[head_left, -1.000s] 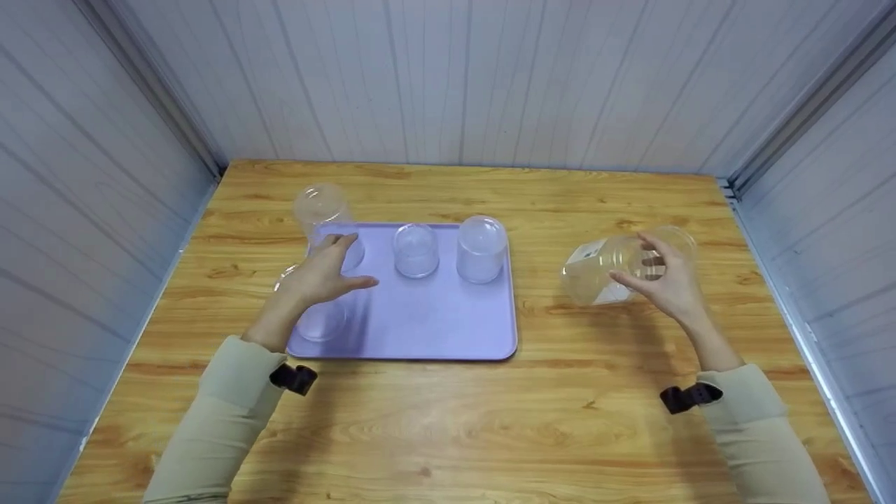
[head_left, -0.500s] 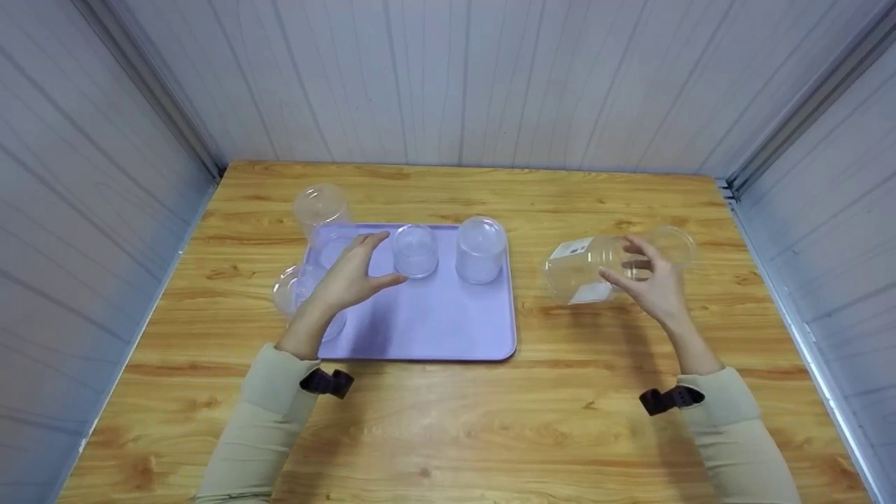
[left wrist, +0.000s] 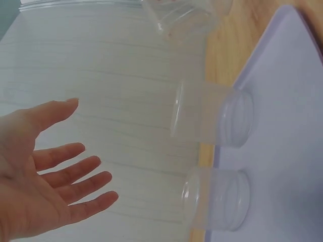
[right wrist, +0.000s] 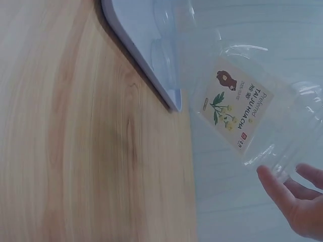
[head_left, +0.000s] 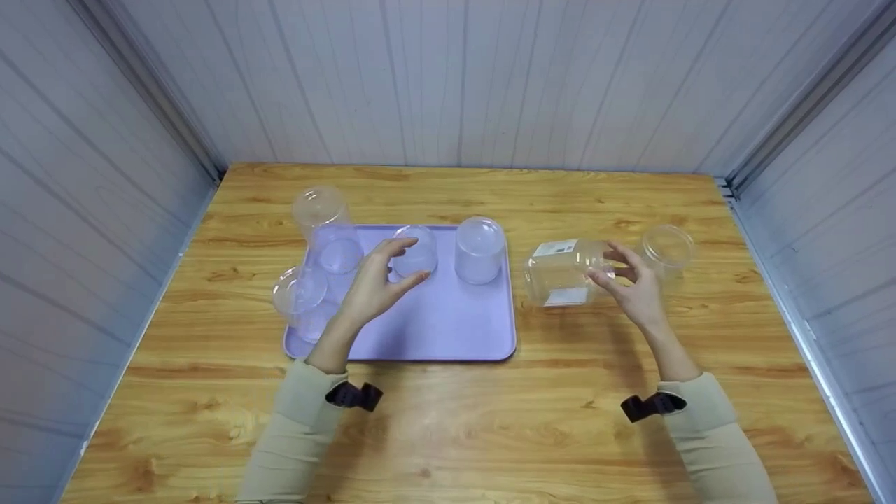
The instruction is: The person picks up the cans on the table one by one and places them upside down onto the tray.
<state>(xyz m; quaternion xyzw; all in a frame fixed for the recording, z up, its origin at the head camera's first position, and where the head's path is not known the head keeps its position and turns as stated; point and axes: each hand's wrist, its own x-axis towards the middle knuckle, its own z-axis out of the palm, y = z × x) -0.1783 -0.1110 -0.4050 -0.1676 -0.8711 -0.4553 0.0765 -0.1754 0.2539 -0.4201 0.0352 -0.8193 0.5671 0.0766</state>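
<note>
A clear plastic jar (head_left: 553, 276) with paper labels lies tilted on its side in the air right of the tray. My right hand (head_left: 638, 290) grips it by its narrower end with thumb and fingers. In the right wrist view, a printed label (right wrist: 234, 103) with a bear and yellow flowers shows on its wall. My left hand (head_left: 371, 287) is held over the purple tray (head_left: 448, 332), thumb and fingers spread, holding nothing. Beyond its fingers stands a short clear jar (head_left: 422, 260). A larger clear jar (head_left: 480, 253) stands right of that one on the tray.
Tall clear containers stand at the tray's back left (head_left: 329, 224) and front left (head_left: 301, 294), the front one partly behind my left arm. Another clear round container (head_left: 668, 246) stands on the wooden table (head_left: 490, 427) at right. Pale panel walls (head_left: 434, 84) enclose the table.
My right hand has carried the labelled jar leftwards toward the tray, away from the round container at right. My left hand has moved right, from the left-side containers toward the short jar.
</note>
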